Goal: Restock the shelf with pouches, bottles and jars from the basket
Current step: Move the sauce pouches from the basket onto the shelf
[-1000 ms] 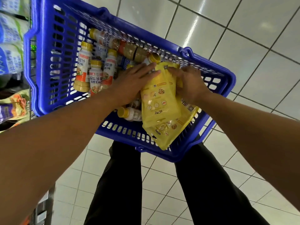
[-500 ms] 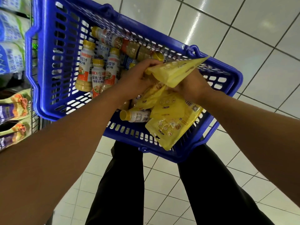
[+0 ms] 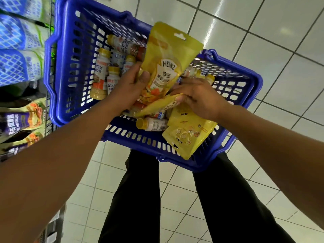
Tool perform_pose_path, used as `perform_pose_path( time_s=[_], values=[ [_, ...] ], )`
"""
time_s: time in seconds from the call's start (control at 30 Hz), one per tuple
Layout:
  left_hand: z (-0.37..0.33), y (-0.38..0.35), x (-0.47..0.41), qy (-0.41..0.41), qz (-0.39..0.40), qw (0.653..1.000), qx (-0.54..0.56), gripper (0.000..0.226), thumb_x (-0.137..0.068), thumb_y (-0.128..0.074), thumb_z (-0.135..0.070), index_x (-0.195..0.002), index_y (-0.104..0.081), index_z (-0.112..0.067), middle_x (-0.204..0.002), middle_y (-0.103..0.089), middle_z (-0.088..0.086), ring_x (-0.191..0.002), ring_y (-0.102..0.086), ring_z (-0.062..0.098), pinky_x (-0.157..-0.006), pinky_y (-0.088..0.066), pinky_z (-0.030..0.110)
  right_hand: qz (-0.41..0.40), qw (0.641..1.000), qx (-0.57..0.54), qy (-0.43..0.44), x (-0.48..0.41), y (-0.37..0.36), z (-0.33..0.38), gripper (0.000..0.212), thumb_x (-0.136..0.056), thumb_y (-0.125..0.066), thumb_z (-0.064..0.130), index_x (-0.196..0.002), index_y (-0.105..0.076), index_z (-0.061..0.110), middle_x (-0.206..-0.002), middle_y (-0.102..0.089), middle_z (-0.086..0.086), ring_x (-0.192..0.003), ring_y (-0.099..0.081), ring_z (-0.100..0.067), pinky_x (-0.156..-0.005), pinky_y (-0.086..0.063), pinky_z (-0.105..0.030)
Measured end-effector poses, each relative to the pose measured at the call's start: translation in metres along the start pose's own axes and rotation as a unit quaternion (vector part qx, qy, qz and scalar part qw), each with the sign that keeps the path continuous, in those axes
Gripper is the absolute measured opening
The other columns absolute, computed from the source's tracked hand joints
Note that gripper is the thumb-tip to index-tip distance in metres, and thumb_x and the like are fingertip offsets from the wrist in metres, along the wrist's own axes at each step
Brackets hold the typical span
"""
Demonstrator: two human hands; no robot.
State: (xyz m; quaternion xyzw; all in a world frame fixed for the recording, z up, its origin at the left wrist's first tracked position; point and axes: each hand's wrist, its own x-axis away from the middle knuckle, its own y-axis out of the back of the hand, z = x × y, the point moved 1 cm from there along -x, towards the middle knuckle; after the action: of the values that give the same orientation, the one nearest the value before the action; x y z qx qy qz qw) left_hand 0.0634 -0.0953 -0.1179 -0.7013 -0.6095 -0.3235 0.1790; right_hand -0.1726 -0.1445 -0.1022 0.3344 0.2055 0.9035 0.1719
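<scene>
Head view: left hand grips upright pouch, right hand pinches another (bottles crowd basket).

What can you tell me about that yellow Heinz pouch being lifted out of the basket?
The pouch is a glossy yellow plastic sachet, sealed, with a hang-hole slot at its top edge, a white Heinz label, Chinese text and a picture of food low on its front. It stands nearly upright, front to the camera, top tilted right, above the blue basket. The left hand grips its lower left, thumb across the front. The right hand pinches a second yellow pouch just under it.
</scene>
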Motion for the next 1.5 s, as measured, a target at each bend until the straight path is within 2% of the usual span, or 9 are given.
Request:
perform_pose_path(
  time_s=[0.1, 0.17, 0.23, 0.33, 0.47, 0.57, 0.83, 1.13, 1.5],
  values=[
    [-0.009, 0.011, 0.017, 0.022, -0.038, 0.996, 0.077, 0.025, -0.096, -0.061, -0.040, -0.118, -0.051, -0.033, -0.106, -0.065, -0.023, -0.089, -0.062, -0.018, -0.070, -0.050, 0.007, -0.006, 0.976, -0.194, -0.095, 0.020, 0.013, 0.027, 0.032, -0.104, -0.051, 0.025, -0.089, -0.066, 0.000, -0.083, -0.071, -0.009, -0.074, -0.068, -0.003, -0.066, -0.052, -0.026],
    [-0.013, 0.014, 0.031, 0.036, -0.060, 0.990, 0.125, 0.052, -0.076, -0.076, -0.035, -0.123, -0.057, -0.023, -0.102, -0.073, -0.010, -0.078, -0.066, -0.013, -0.062, -0.052, 0.010, -0.023, 0.954, -0.276, -0.118, 0.035, 0.020, 0.046, 0.040, -0.103, -0.050, 0.028, -0.096, -0.066, -0.007, -0.092, -0.073, -0.023, -0.084, -0.073, -0.028, -0.075, -0.058, -0.042],
    [-0.020, 0.017, 0.043, 0.051, -0.064, 0.985, 0.151, 0.071, -0.059, -0.081, -0.032, -0.124, -0.057, -0.017, -0.105, -0.071, 0.004, -0.072, -0.068, -0.004, -0.059, -0.055, 0.019, -0.063, 0.919, -0.371, -0.117, 0.051, 0.028, 0.066, 0.037, -0.100, -0.048, 0.030, -0.101, -0.071, 0.001, -0.096, -0.077, -0.014, -0.090, -0.074, -0.031, -0.076, -0.060, -0.041],
    [-0.037, 0.022, 0.063, 0.042, -0.025, 0.979, 0.196, 0.067, -0.062, -0.086, -0.036, -0.122, -0.058, -0.031, -0.102, -0.075, -0.009, -0.090, -0.073, 0.012, -0.068, -0.058, 0.031, -0.115, 0.824, -0.536, -0.141, 0.075, 0.041, 0.099, 0.026, -0.094, -0.050, 0.031, -0.102, -0.071, 0.019, -0.095, -0.079, 0.002, -0.089, -0.076, -0.017, -0.072, -0.059, -0.027],
    [-0.078, 0.026, 0.105, 0.050, -0.021, 0.973, 0.226, 0.064, -0.054, -0.092, -0.055, -0.111, -0.068, -0.039, -0.106, -0.075, -0.003, -0.086, -0.073, 0.018, -0.061, -0.056, 0.031, -0.148, 0.683, -0.695, -0.168, 0.103, 0.054, 0.143, 0.044, -0.095, -0.049, 0.034, -0.129, -0.061, 0.009, -0.122, -0.071, -0.015, -0.112, -0.069, -0.034, -0.090, -0.059, -0.044],
    [-0.119, 0.032, 0.141, 0.034, -0.042, 0.972, 0.229, 0.066, -0.051, -0.091, -0.060, -0.109, -0.070, -0.035, -0.106, -0.076, 0.000, -0.091, -0.074, 0.023, -0.064, -0.059, 0.034, -0.157, 0.631, -0.742, -0.162, 0.126, 0.068, 0.187, 0.050, -0.100, -0.047, 0.035, -0.141, -0.051, 0.007, -0.132, -0.064, -0.020, -0.121, -0.062, -0.038, -0.100, -0.051, -0.052],
    [-0.229, 0.061, 0.249, -0.031, -0.054, 0.972, 0.228, 0.064, -0.069, -0.084, -0.040, -0.124, -0.062, -0.016, -0.116, -0.073, 0.008, -0.105, -0.071, 0.031, -0.084, -0.059, 0.048, -0.230, 0.658, -0.710, -0.100, 0.194, 0.113, 0.299, 0.063, -0.077, -0.077, 0.010, -0.136, -0.055, 0.005, -0.127, -0.068, -0.018, -0.115, -0.066, -0.037, -0.091, -0.058, -0.047],
    [-0.332, 0.076, 0.370, -0.097, -0.085, 0.964, 0.234, 0.059, -0.065, -0.085, -0.042, -0.115, -0.064, -0.021, -0.110, -0.076, 0.001, -0.101, -0.073, 0.023, -0.074, -0.060, 0.029, -0.305, 0.707, -0.637, -0.037, 0.282, 0.180, 0.383, 0.051, -0.074, -0.076, 0.010, -0.123, -0.063, 0.009, -0.114, -0.074, -0.015, -0.103, -0.072, -0.035, -0.083, -0.060, -0.045],
    [-0.368, 0.027, 0.510, -0.183, -0.263, 0.900, 0.296, 0.061, -0.064, -0.088, -0.041, -0.119, -0.064, -0.032, -0.114, -0.074, 0.002, -0.104, -0.072, 0.024, -0.081, -0.060, 0.041, -0.185, 0.809, -0.555, 0.059, 0.368, 0.228, 0.440, 0.048, -0.067, -0.083, 0.018, -0.113, -0.070, 0.017, -0.113, -0.074, -0.016, -0.100, -0.073, -0.036, -0.082, -0.061, -0.046]
  ],
)
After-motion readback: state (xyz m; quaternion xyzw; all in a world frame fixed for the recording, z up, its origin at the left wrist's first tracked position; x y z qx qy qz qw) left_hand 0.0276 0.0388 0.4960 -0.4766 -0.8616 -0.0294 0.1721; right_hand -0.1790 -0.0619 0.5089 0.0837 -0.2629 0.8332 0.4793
